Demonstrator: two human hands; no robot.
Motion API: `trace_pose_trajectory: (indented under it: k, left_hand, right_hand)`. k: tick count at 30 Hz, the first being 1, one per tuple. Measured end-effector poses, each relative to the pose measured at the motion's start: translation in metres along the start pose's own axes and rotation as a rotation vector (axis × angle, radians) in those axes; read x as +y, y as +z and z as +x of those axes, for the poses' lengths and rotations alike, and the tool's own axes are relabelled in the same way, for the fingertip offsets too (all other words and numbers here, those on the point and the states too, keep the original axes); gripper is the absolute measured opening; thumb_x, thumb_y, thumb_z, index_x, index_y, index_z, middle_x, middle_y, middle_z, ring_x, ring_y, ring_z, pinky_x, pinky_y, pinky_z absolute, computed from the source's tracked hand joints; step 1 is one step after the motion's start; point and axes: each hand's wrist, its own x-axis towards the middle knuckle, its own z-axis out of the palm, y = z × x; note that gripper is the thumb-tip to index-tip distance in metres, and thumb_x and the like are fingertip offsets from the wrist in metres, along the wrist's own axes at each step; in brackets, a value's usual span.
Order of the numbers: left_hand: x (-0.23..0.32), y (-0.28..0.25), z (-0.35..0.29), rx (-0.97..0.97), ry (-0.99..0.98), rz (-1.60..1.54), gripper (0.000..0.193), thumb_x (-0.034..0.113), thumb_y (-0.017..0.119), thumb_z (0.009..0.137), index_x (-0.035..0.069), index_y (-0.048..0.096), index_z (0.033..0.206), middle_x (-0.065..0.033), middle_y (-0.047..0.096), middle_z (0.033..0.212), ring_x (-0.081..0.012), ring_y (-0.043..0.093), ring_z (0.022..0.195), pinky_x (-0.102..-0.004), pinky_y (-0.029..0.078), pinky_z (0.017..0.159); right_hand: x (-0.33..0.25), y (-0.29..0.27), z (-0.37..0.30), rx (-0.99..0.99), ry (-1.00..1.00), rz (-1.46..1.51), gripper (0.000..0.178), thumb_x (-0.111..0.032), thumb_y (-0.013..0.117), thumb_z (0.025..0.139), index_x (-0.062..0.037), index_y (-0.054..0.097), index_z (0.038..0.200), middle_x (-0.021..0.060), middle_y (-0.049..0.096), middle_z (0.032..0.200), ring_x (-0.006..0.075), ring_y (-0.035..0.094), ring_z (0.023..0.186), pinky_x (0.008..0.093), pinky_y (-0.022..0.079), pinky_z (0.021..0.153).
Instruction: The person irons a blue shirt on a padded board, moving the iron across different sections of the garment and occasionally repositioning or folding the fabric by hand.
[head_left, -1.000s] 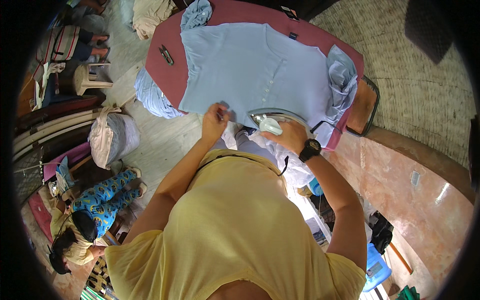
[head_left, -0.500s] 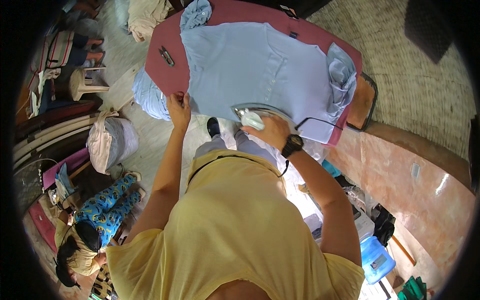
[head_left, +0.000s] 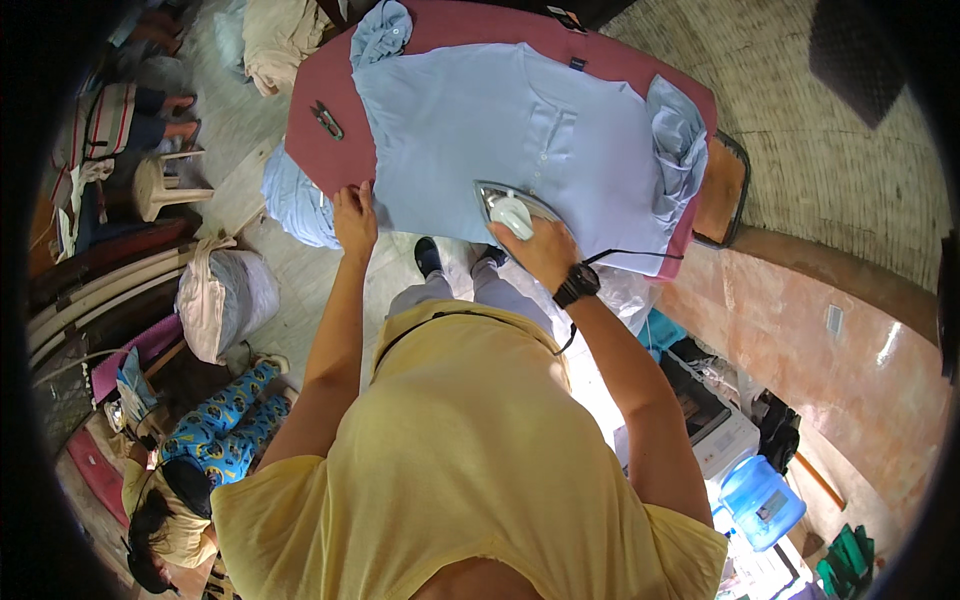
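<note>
A light blue shirt [head_left: 450, 130] with a buttoned placket lies spread over a dark red ironing board [head_left: 325, 90]. My right hand [head_left: 545, 250] is wrapped round the handle of a steam iron [head_left: 512, 213], whose soleplate lies on the shirt close to its near edge. The iron's tip points away and to the left, beside the row of buttons. My left hand [head_left: 354, 222] is at the board's near left edge, its bent fingers pinching the shirt's near left corner; the fingertips are partly hidden. Small thread snips [head_left: 327, 121] lie on the board's left part.
More light blue cloth [head_left: 298, 198] hangs below the board's left edge. A wooden chair [head_left: 722, 190] stands at the board's right end. On the floor at left are a stool [head_left: 165, 188] and a stuffed bag [head_left: 230, 300]. Another person [head_left: 180, 510] sits at lower left.
The iron has moved slightly away from me, and its tip has turned from pointing left to pointing farther up the shirt. My left hand stays at the shirt's corner.
</note>
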Motion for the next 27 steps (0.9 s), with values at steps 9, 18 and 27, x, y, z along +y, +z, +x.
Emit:
trace_pose_trajectory:
  k: [9, 18, 27]
  left_hand:
    - [0.001, 0.002, 0.001, 0.014, 0.033, 0.024, 0.038, 0.038, 0.053, 0.099, 0.0, 0.057, 0.092, -0.0188, 0.059, 0.092, -0.0397, 0.056, 0.085, -0.0469, 0.044, 0.076]
    - [-0.006, 0.001, 0.002, -0.013, 0.052, 0.036, 0.04, 0.039, 0.051, 0.1, 0.0, 0.057, 0.093, -0.0193, 0.06, 0.093, -0.0405, 0.058, 0.086, -0.0478, 0.045, 0.075]
    - [-0.001, 0.0, 0.003, 0.054, 0.094, 0.076, 0.036, 0.036, 0.052, 0.099, 0.0, 0.057, 0.093, -0.0201, 0.059, 0.096, -0.0415, 0.056, 0.088, -0.0497, 0.043, 0.077]
  right_hand:
    - [0.031, 0.028, -0.007, 0.1, 0.065, 0.096, 0.067, -0.07, 0.06, 0.08, -0.0041, 0.074, 0.087, 0.0216, 0.07, 0.079, 0.0413, 0.068, 0.08, 0.048, 0.054, 0.07]
    - [-0.005, 0.02, -0.009, 0.066, 0.11, 0.197, 0.056, -0.059, 0.063, 0.085, -0.0055, 0.074, 0.096, 0.0209, 0.07, 0.085, 0.0406, 0.067, 0.083, 0.0446, 0.054, 0.072]
    - [-0.009, 0.026, 0.003, 0.051, 0.18, 0.191, 0.067, -0.068, 0.062, 0.08, -0.0046, 0.074, 0.096, 0.0223, 0.071, 0.086, 0.0394, 0.068, 0.086, 0.0471, 0.054, 0.075]
